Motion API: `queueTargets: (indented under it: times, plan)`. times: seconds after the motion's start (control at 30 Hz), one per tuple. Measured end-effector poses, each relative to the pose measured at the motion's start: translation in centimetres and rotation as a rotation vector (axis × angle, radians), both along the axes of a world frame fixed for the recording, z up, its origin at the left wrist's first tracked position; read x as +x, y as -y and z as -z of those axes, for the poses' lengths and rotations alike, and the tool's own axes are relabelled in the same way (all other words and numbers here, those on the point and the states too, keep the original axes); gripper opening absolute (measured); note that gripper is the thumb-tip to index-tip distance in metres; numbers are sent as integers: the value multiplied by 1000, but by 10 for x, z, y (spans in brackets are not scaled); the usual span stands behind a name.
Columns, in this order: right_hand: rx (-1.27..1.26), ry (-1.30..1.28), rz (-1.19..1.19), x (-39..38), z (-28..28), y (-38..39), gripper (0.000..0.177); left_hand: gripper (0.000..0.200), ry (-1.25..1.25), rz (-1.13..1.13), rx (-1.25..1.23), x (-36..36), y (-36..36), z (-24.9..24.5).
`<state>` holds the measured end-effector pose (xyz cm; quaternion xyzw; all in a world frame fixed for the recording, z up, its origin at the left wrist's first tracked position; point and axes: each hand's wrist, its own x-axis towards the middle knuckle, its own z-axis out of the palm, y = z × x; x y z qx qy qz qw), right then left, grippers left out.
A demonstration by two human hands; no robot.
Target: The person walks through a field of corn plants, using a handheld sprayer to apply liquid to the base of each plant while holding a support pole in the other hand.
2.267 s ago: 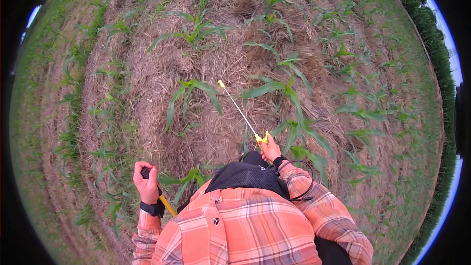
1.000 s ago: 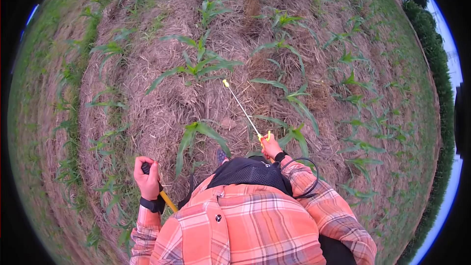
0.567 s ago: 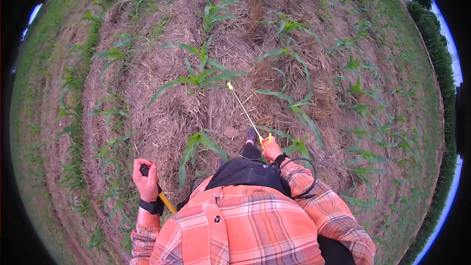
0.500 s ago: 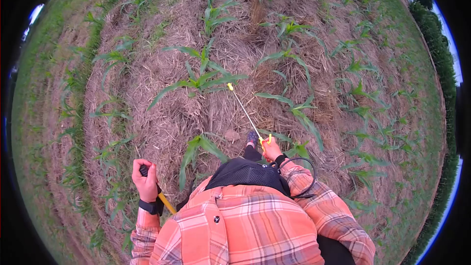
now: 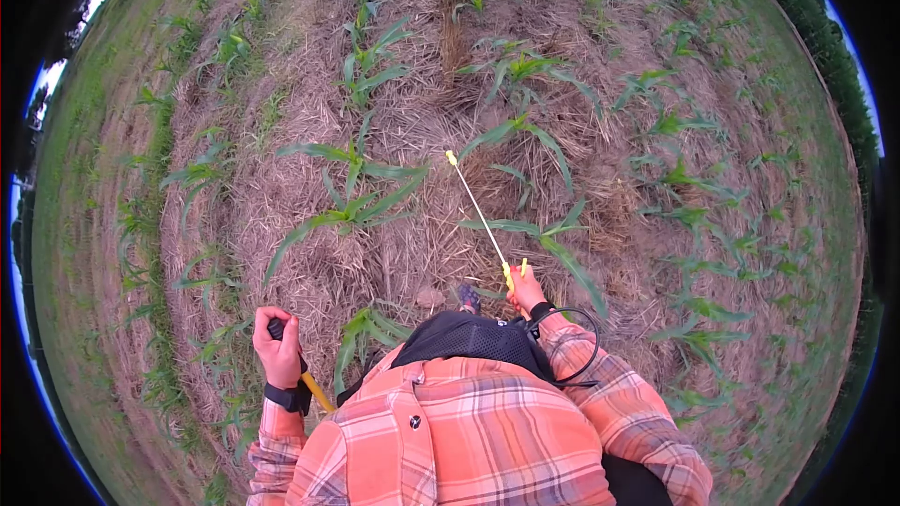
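Observation:
My right hand (image 5: 527, 290) is closed around the yellow trigger handle of a spray wand (image 5: 482, 217). The thin pale wand points forward and slightly left, and its yellow nozzle (image 5: 452, 158) hangs over straw-covered ground between two young corn plants. One corn plant (image 5: 349, 214) stands left of the wand, and another corn plant (image 5: 547, 232) is to its right, near my right hand. At the lower left, my left hand (image 5: 277, 345) is wrapped around the black grip of a yellow lever (image 5: 317, 392). The lever's lower end is hidden behind my plaid sleeve and body.
Rows of young corn (image 5: 366, 61) run ahead and to both sides through dry straw (image 5: 422, 122). A black hose (image 5: 592, 342) loops beside my right forearm. My shoe (image 5: 470, 297) shows below the wand. A tree line (image 5: 816, 28) borders the field at right.
The plants and ground have shifted down and left in view. The nozzle, earlier by a corn leaf, is now over straw. Both hands keep their holds.

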<state>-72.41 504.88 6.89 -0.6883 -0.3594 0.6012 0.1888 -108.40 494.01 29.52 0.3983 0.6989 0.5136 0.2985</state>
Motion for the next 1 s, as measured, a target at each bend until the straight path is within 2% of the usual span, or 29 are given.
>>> queueTargets:
  times: [0.1,0.33,0.6,0.77,1.0]
  plan:
    - [-4,-20,54,14,-3,-20,39,10,-27,5,-12,11,-24,-3]
    - [-82,-130,231,22,13,-55,47,10,-9,-2,-15,15,-56,0]
    - [-150,49,273,-4,2,-104,57,10,0,-5,-44,-17,-112,12]
    - [-101,157,233,-41,-5,-163,62,11,61,-3,10,-53,-168,13]
    - [-79,241,183,-97,-25,-222,60,11,77,-37,1,-104,-212,9]
